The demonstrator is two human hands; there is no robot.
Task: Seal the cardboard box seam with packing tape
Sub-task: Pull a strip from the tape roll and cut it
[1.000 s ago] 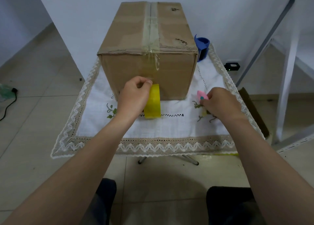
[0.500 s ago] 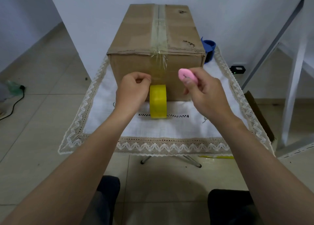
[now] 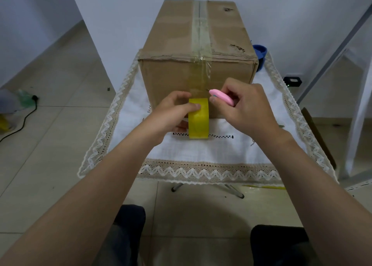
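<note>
Left hand (image 3: 173,112) grips tape roll (image 3: 198,118); right hand (image 3: 244,109) holds cutter (image 3: 221,97) beside.

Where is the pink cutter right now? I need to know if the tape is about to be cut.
In the head view, the pink cutter is in the right hand, just right of the yellow tape roll, against the box front.

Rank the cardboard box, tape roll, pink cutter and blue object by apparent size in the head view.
1. cardboard box
2. tape roll
3. pink cutter and blue object: too close to rank; the right hand and the box partly hide them.
</note>
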